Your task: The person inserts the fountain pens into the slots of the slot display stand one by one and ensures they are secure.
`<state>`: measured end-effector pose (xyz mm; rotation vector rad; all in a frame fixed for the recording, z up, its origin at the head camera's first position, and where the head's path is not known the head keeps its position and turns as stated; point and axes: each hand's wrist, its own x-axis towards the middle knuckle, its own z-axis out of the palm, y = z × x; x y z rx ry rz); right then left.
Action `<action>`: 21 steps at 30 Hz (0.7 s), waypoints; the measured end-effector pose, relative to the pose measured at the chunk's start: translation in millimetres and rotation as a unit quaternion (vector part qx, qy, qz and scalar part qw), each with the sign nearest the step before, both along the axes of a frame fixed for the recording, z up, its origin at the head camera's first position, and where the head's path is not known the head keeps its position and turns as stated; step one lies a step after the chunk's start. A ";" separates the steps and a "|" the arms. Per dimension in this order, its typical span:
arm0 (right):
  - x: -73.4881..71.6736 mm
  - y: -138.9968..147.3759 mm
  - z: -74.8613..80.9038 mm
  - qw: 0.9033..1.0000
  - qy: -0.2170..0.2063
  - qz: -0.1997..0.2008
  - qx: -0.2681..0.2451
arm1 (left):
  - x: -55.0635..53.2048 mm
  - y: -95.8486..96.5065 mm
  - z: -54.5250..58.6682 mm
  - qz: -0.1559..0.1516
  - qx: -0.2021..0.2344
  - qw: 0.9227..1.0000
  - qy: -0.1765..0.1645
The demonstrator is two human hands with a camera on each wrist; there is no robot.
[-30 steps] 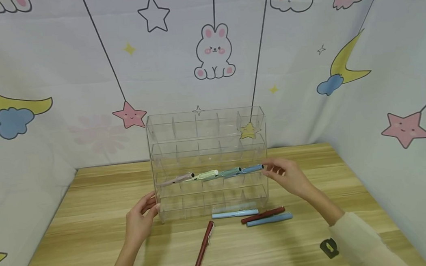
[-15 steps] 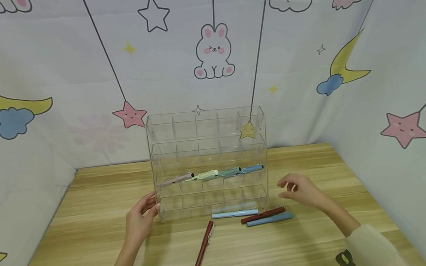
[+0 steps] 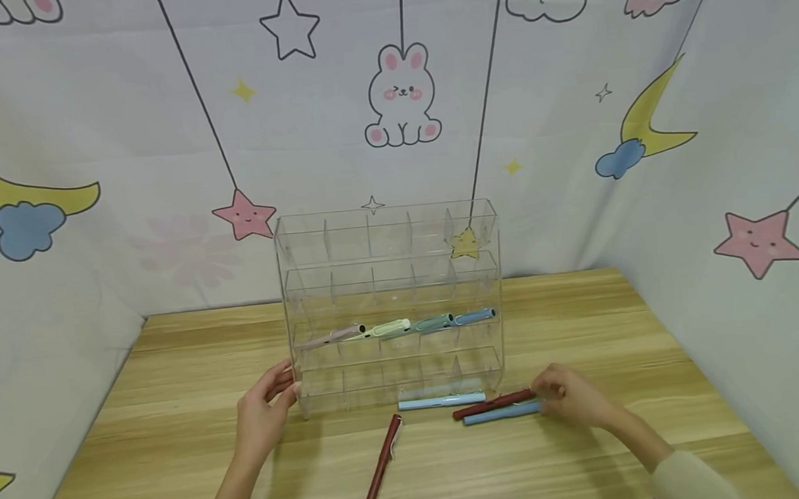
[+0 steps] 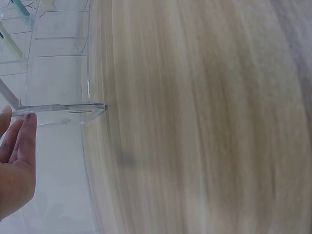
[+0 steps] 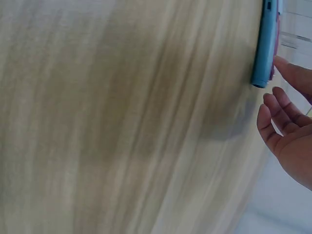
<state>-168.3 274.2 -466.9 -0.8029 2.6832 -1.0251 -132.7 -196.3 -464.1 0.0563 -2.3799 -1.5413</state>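
Note:
A clear acrylic pen rack with tiered compartments stands on the table. My left hand holds its lower left side panel, thumb at the front; the left wrist view shows the fingers against the panel. On one lower tier lie a mauve pen, a pale yellow pen, a green pen and a blue pen. My right hand is at the right ends of a dark red pen and another blue pen; its thumb and loosely bent fingers are apart.
A light blue pen lies along the rack's front. Nearer me, another dark red pen lies slantwise on the wooden table. Printed white cloth encloses the back and sides.
My right hand has left the blue pen in the rack, moved right and down, and come to the pens on the table. My left hand has stayed on the rack.

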 end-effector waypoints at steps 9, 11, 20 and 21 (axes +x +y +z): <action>5.2 0.5 -16.9 1.000 -0.003 -0.020 0.000 | 0.2 0.2 0.7 -0.003 -0.001 1.000 0.000; 6.6 0.5 -18.2 1.000 -0.009 -0.024 0.003 | 0.3 0.2 0.7 -0.004 -0.001 1.000 0.001; 10.1 1.6 -21.0 1.000 -0.013 -0.009 -0.001 | 0.6 -0.1 0.5 -0.007 0.003 1.000 0.001; 10.6 1.8 -21.1 1.000 -0.012 -0.006 -0.003 | 0.6 -0.1 0.5 -0.007 0.003 1.000 0.002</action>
